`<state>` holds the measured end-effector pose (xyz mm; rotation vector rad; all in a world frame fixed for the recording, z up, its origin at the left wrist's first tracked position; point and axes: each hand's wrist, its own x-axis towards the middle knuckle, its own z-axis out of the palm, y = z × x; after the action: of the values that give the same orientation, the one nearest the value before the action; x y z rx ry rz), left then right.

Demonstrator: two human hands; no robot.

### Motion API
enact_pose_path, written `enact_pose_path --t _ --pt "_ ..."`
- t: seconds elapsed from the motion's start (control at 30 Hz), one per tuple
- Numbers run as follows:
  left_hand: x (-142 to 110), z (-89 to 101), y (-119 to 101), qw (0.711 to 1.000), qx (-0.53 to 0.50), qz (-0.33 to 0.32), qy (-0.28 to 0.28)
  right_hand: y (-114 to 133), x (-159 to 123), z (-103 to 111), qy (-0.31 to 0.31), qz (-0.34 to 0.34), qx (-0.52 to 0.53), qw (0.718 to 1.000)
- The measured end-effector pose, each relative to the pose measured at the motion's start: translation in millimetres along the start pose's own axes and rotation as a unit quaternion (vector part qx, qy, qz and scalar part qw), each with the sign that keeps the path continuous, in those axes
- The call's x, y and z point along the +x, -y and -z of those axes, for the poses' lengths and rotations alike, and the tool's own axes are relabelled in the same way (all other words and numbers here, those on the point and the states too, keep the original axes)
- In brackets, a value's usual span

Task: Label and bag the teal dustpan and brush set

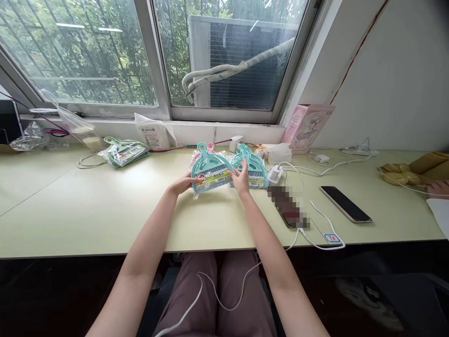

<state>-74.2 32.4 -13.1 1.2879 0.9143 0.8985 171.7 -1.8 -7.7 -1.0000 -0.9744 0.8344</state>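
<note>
Between my two hands is a teal mini dustpan and brush set in clear wrap with a printed label, tilted up above the table. My left hand grips its left edge with the thumb in front. On the right edge, my right hand closes with the thumb over the label. A pink handle shows behind the held set. Just to the right, more teal dustpan sets lie in wrap, partly covered by my right hand.
Further left lies a pile of green wrapped dustpan sets. A white packet leans by the window. At right are a pixelated phone, a black phone, white cables, a charger and a pink box. Another person's hand shows at far right.
</note>
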Motion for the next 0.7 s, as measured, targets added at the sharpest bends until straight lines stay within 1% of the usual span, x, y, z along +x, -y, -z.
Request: enact_pose_path --t 0.07,0.1,0.17,0.23,0.33,0.43,0.5,0.57,0.63,0.7 --pt "0.1 0.2 2.0 1.0 0.007 0.016 0.008 -6.5 6.7 1.9 0.037 -0.092 0.04 0.994" --pt "0.4 0.2 2.9 1.0 0.011 0.024 0.013 -10.0 9.4 2.8 0.058 -0.118 0.039 0.991" --pt "1.6 -0.5 4.4 0.999 0.019 0.033 0.021 -16.2 13.3 4.4 0.07 -0.12 0.008 0.99" --pt "3.1 -2.7 5.0 0.999 0.026 0.027 0.024 -19.9 16.1 5.8 0.049 -0.099 -0.018 0.994" --pt "4.0 -11.8 3.4 0.999 0.04 -0.001 0.014 -19.8 19.6 8.6 0.019 -0.078 -0.017 0.997" --pt "2.4 -28.5 -1.8 0.997 0.066 -0.025 -0.001 -16.5 23.6 12.3 0.001 -0.068 -0.002 0.998" --pt "0.6 -41.4 -6.7 0.997 0.058 -0.039 -0.02 -15.2 26.5 15.5 -0.022 -0.066 0.012 0.998" --pt "-0.9 -52.2 -11.4 0.996 0.02 -0.072 -0.052 -15.0 29.3 19.3 -0.063 -0.066 0.02 0.996" --pt "-1.8 -58.5 -14.0 0.99 0.004 -0.119 -0.077 -15.3 31.5 23.5 -0.111 -0.067 0.013 0.991" --pt "-2.1 -60.3 -12.9 0.984 0.035 -0.162 -0.061 -15.2 32.1 27.2 -0.152 -0.086 0.004 0.985"
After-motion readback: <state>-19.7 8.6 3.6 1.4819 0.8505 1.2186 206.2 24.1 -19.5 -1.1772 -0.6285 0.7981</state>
